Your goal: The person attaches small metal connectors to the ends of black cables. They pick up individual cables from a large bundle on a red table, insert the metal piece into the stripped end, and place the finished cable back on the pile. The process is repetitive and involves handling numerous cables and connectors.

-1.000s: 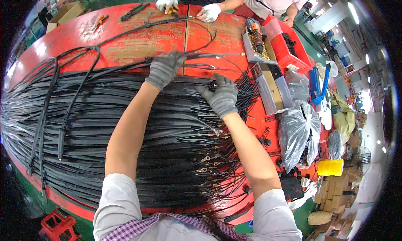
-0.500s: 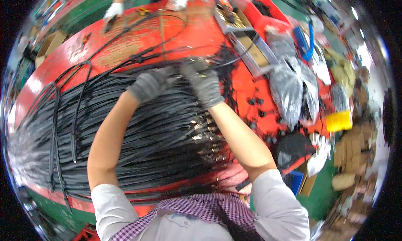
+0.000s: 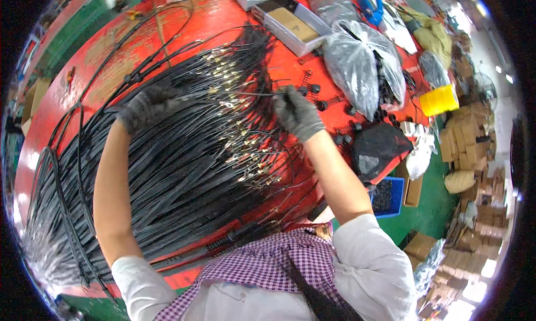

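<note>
A wide bundle of black cables covers much of the red table, with metal terminals along its right side. My left hand, in a dark grey glove, is closed on a black cable above the bundle. Off the terminals' right side, my right hand, gloved alike, pinches the same cable toward its end. Between the two hands the cable runs nearly straight and level. Fingers of my left hand partly hide where it is gripped.
Grey trays, a clear plastic bag and small black parts lie at the right. A yellow roll sits near the table's right edge, a blue bin below it. Across the table, a co-worker's gloved hand shows.
My hands, close together before, are now wide apart, with the cable stretched between them. The view has shifted, so the table's far side sits further left and up.
</note>
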A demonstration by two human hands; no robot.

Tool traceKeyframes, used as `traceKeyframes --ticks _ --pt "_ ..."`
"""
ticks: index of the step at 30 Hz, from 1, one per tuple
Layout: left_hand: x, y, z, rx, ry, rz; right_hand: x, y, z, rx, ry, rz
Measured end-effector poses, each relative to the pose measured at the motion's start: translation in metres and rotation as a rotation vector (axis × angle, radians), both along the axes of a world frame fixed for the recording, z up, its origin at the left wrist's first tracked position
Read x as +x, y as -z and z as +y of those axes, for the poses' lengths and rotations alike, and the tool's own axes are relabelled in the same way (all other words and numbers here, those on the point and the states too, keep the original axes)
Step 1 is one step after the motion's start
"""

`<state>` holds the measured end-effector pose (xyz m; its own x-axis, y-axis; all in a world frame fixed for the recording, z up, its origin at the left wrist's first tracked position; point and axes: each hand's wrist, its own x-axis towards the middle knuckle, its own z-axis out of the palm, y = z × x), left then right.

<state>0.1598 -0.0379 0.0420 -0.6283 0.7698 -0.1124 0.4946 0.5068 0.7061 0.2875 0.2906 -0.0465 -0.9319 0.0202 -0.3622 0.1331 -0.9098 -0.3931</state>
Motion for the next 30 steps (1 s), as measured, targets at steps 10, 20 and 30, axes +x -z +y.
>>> traceKeyframes --ticks 10,20,30 --pt "-0.019 -0.004 0.008 -0.050 -0.016 0.094 -0.001 -0.094 -0.067 1.813 0.052 0.450" --pt "-0.018 -0.002 0.007 -0.025 0.001 0.047 -0.052 -0.081 -0.098 1.779 0.001 0.592" --pt "-0.015 -0.018 -0.002 0.039 -0.007 -0.032 -0.043 -0.070 -0.097 1.468 0.004 0.539"
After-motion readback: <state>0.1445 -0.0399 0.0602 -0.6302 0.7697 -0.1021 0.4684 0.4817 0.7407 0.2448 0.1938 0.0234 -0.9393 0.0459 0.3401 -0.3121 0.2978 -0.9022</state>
